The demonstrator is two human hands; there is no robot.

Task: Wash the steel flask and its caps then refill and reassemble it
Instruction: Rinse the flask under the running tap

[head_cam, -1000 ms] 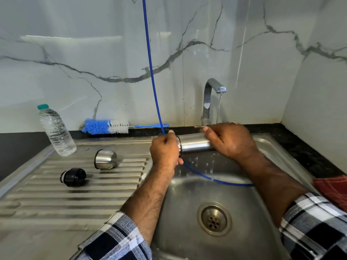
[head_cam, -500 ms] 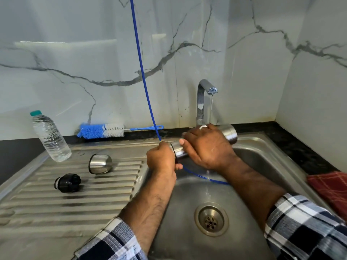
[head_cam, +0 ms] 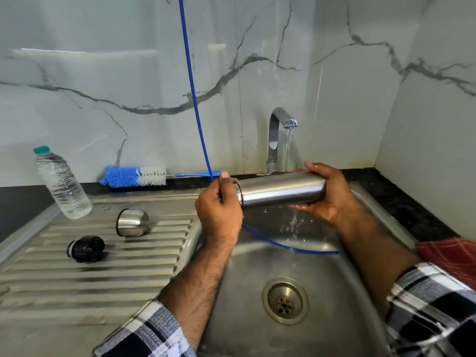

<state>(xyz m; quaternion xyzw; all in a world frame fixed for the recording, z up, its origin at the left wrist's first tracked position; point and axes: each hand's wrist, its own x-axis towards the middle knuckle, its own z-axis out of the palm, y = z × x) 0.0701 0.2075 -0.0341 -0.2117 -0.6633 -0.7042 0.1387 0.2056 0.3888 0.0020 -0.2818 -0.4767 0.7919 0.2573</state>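
The steel flask [head_cam: 279, 191] lies sideways over the sink basin [head_cam: 322, 266], mouth to the left. My left hand [head_cam: 219, 210] grips its neck end, fingers curled round it. My right hand [head_cam: 327, 194] cups the flask's base end from the right, wet. Water runs from the tap [head_cam: 279, 130] and falls just behind the base of the flask. The steel cup cap [head_cam: 131, 222] lies on its side on the ribbed drainboard [head_cam: 77, 274]. The black inner stopper [head_cam: 86, 248] lies in front of it, to the left.
A blue hose [head_cam: 192, 94] hangs from above, passes my left hand and loops into the basin. A blue and white bottle brush [head_cam: 134, 176] lies along the wall. A plastic water bottle [head_cam: 61, 184] stands at the left. A red cloth [head_cam: 448, 258] sits at the right.
My right hand slid from the middle of the flask to its base end, uncovering the steel body. The flask shifted a little to the right, under the running tap.
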